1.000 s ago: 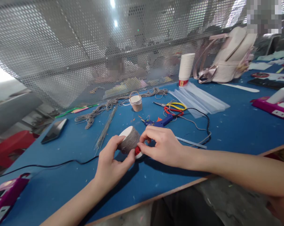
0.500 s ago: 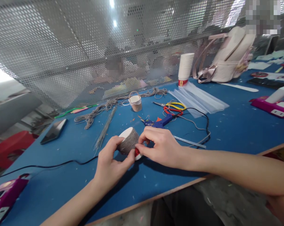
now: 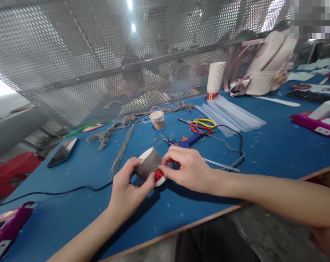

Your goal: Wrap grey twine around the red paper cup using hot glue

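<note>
A paper cup [image 3: 149, 164] lies tilted on its side, wound with grey cord over most of its wall. Its red and white rim end still shows at the lower right. My left hand [image 3: 132, 182] grips the cup from the left, thumb below and fingers above. Against the cup's right side, my right hand [image 3: 183, 165] pinches with thumb and forefinger at the edge of the winding. Whatever lies between those fingertips is too small to make out, perhaps the cord. Just behind my right hand is a blue glue gun [image 3: 191, 140].
A small cup basket with a handle [image 3: 157, 120] stands behind. Farther back are red and yellow pliers [image 3: 204, 123], clear plastic sheets [image 3: 233, 114], stacked paper cups [image 3: 216, 78] and a pale backpack [image 3: 268, 69]. Grey cord [image 3: 105, 136], a phone [image 3: 62, 153] and a purple power strip [image 3: 10, 229] lie left.
The cup has turned slightly in my left hand, so more of its red band shows. My right hand stays at its side, with fingertips barely shifted.
</note>
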Demonstrator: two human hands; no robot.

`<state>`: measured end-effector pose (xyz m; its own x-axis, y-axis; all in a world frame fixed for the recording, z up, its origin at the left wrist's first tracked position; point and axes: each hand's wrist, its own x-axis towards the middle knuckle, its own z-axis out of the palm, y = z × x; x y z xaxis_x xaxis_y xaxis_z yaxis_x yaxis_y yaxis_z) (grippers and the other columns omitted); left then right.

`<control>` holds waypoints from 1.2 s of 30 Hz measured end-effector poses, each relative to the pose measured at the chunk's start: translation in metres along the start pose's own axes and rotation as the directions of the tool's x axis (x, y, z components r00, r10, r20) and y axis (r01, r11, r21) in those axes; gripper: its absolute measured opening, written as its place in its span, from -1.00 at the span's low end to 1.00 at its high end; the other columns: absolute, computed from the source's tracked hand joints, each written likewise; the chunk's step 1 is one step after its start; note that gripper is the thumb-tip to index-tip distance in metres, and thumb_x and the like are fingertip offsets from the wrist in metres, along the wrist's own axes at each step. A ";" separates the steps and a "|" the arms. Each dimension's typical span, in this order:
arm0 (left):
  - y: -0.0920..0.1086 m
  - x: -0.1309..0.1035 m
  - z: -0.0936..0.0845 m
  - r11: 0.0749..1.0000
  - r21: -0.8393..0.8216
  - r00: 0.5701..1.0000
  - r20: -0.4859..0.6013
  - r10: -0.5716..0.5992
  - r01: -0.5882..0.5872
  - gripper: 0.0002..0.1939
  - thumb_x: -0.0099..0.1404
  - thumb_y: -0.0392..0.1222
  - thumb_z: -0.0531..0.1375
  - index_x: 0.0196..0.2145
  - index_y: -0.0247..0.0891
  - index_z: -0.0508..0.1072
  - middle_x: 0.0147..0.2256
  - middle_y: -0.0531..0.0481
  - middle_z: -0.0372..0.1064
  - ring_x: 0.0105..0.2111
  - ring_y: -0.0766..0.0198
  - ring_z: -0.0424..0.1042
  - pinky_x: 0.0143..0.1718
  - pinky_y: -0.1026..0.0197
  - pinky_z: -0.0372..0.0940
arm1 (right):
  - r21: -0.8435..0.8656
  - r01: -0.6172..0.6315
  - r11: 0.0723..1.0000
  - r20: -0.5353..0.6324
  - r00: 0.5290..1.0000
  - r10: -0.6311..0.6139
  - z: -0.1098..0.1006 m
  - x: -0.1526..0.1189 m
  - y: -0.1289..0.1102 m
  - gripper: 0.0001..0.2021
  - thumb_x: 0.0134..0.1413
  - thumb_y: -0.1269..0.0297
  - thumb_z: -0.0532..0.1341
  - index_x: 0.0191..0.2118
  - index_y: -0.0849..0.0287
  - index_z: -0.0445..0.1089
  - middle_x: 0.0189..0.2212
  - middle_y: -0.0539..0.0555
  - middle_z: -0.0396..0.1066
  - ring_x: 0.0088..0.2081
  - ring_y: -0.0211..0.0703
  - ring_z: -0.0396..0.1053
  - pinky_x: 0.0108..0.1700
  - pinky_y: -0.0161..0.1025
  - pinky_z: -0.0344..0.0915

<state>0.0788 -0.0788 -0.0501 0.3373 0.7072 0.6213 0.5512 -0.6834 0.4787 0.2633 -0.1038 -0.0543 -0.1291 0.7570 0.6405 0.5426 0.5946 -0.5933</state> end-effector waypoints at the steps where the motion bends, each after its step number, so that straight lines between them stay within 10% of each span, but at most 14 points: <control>1: 0.000 0.000 0.000 1.000 -0.007 1.000 0.002 -0.002 0.002 -0.90 0.11 -0.20 0.20 -0.38 -0.22 0.34 -0.52 0.14 0.26 -0.53 0.39 0.24 -0.50 0.35 0.22 | 0.001 -0.006 1.000 0.002 1.000 0.006 0.000 0.000 0.000 -0.90 0.03 0.42 0.27 -0.46 0.20 0.36 -0.51 -0.06 0.33 -0.46 -0.33 0.24 -0.38 -0.36 0.14; 36: 0.000 0.002 -0.002 0.983 -0.098 0.988 0.044 -0.150 0.153 -0.81 0.05 -0.15 0.20 -0.52 -0.21 0.21 -0.55 0.14 0.16 -0.53 0.38 0.17 -0.51 0.33 0.16 | 0.032 -0.039 0.999 0.040 0.998 0.038 -0.001 0.000 -0.001 -0.89 0.07 0.38 0.25 -0.45 0.20 0.37 -0.49 -0.04 0.35 -0.45 -0.32 0.26 -0.37 -0.36 0.15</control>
<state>0.0785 -0.0777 -0.0477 0.2842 0.8089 0.5147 0.5188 -0.5812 0.6269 0.2633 -0.1048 -0.0537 -0.1413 0.7893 0.5975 0.5203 0.5727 -0.6334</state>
